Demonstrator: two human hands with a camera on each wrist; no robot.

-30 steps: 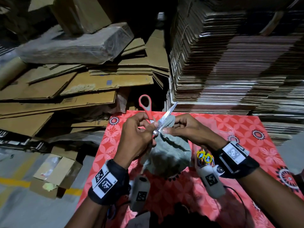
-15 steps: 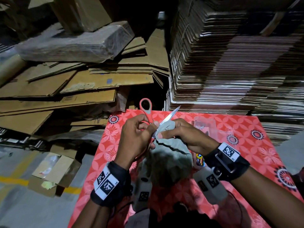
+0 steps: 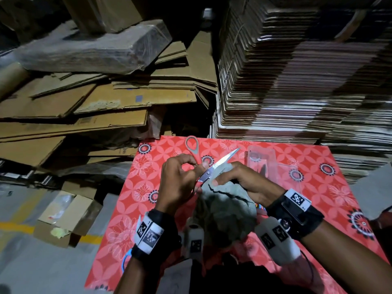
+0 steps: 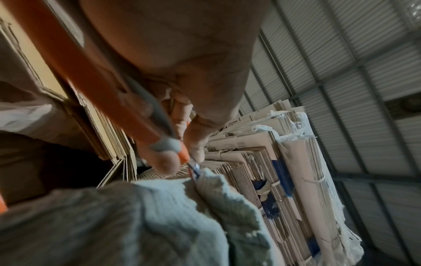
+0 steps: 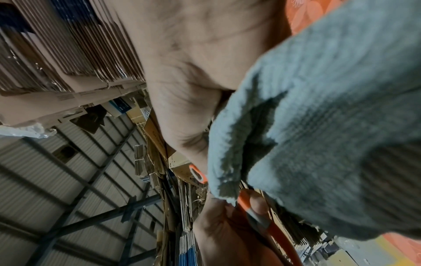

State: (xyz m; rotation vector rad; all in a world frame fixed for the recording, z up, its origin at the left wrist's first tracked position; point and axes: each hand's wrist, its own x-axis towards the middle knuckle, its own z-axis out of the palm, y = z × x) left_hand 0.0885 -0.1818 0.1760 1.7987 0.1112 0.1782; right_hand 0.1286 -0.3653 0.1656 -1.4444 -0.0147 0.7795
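My left hand (image 3: pixel 180 177) grips orange-handled scissors (image 3: pixel 214 166) above the red patterned table (image 3: pixel 135 187). One handle loop (image 3: pixel 192 145) sticks up free beyond my fingers. The blades point up and to the right, into a grey knitted cloth (image 3: pixel 224 209). My right hand (image 3: pixel 244 181) pinches the cloth's top edge beside the blades. The cloth hangs down between my wrists with a jagged cut edge. In the left wrist view the orange handle (image 4: pixel 109 86) runs along my palm to the cloth (image 4: pixel 159 216). The right wrist view shows the cloth (image 5: pixel 330 126) close up.
A clear plastic packet (image 3: pixel 262 160) lies flat on the table behind my right hand. Tall stacks of flattened cardboard (image 3: pixel 297 71) rise behind the table; loose cardboard sheets (image 3: pixel 84 107) pile up at the left. An open small box (image 3: pixel 67 217) sits on the grey floor.
The scissors have worked further into the cloth, and the cut edge has grown longer. Both hands have shifted slightly lower and to the right over the table.
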